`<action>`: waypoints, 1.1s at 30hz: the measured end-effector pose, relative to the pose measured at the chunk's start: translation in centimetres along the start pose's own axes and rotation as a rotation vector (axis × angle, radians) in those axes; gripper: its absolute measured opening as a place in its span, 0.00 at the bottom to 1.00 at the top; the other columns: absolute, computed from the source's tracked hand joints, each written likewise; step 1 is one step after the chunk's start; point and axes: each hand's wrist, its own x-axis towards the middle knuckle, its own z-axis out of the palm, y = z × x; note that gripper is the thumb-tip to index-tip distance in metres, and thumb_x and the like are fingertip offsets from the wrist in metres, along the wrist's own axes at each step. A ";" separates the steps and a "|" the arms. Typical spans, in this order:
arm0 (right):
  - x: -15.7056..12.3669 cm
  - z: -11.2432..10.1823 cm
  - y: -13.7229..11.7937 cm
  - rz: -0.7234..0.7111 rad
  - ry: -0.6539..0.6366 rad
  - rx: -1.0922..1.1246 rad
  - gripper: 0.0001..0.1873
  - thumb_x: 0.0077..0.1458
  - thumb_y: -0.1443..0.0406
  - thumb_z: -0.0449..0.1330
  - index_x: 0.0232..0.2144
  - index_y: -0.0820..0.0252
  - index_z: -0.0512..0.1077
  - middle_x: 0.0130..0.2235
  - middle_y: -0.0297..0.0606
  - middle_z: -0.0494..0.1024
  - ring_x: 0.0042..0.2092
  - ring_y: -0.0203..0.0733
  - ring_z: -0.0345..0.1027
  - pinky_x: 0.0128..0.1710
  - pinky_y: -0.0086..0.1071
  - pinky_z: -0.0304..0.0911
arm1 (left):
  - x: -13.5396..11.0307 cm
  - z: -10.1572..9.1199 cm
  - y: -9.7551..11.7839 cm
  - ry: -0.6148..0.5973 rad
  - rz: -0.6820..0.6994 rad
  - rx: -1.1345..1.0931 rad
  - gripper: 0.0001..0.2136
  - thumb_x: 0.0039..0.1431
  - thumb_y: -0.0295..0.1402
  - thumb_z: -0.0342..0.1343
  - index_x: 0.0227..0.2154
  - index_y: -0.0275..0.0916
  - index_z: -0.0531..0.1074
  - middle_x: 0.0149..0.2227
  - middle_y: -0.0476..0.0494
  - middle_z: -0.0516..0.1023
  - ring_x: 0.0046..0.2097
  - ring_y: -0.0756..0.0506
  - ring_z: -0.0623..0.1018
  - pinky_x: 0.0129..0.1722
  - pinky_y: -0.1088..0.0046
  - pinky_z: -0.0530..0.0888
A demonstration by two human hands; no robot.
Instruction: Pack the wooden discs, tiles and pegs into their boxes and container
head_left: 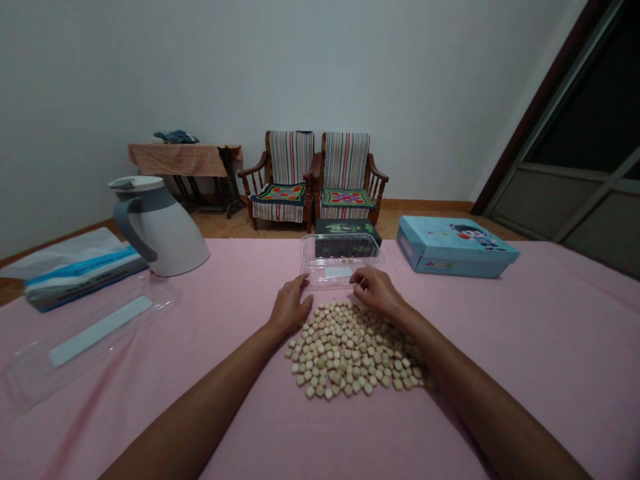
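A heap of small, pale beige pieces, squarish with rounded corners [345, 353], lies spread on the pink cloth between my forearms. Behind it stands a clear plastic tray [313, 272] with a pale label and a few tiny bits inside. My left hand [291, 307] rests by the tray's front left corner, thumb apart from the fingers, holding nothing; its fingertips are at the tray's edge. At the front right of the tray is my right hand [376, 289], its fingers curled into a pinch. Whatever sits between those fingertips is too small or hidden to name.
On the left are a grey-white jug [173, 233], a tissue pack [85, 270] and a clear plastic lid [100, 333]. A black box [347, 228] stands behind the tray; a light blue box [455, 247] lies to the right. Two armchairs [293, 160] are beyond the table.
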 end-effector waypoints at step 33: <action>1.0 -3.1 0.5 0.056 0.241 0.115 0.09 0.46 0.69 0.56 0.33 0.62 0.70 0.33 0.39 0.75 0.32 0.36 0.68 0.32 0.28 0.62 | 0.0 -0.1 0.3 -0.002 0.003 0.011 0.24 0.51 0.28 0.54 0.53 0.34 0.63 0.48 0.38 0.75 0.49 0.41 0.72 0.51 0.61 0.68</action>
